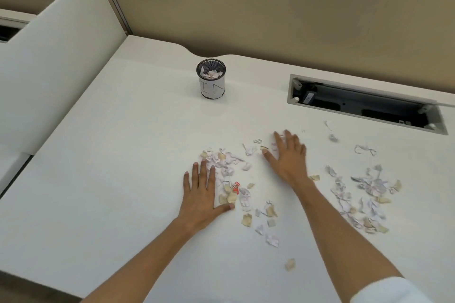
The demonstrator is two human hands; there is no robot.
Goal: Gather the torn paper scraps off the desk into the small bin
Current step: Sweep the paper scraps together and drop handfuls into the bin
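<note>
Torn paper scraps [227, 167], white and beige with one red bit, lie scattered on the white desk [110, 155] between my two hands. My left hand [202, 192] lies flat, fingers spread, at the left edge of that cluster, its thumb touching scraps. Flat on the desk as well, my right hand [289, 155] has its fingers over a few scraps on the cluster's far right. A second heap of scraps [364, 194] lies further right. The small black mesh bin [211, 80], wrapped in a white label, stands upright beyond the hands and holds some scraps.
An open cable slot [364, 103] is cut into the desk at the back right. A beige partition [270, 15] runs along the back, and a white divider panel [56, 56] rises on the left. Loose scraps [290, 264] trail toward the near edge.
</note>
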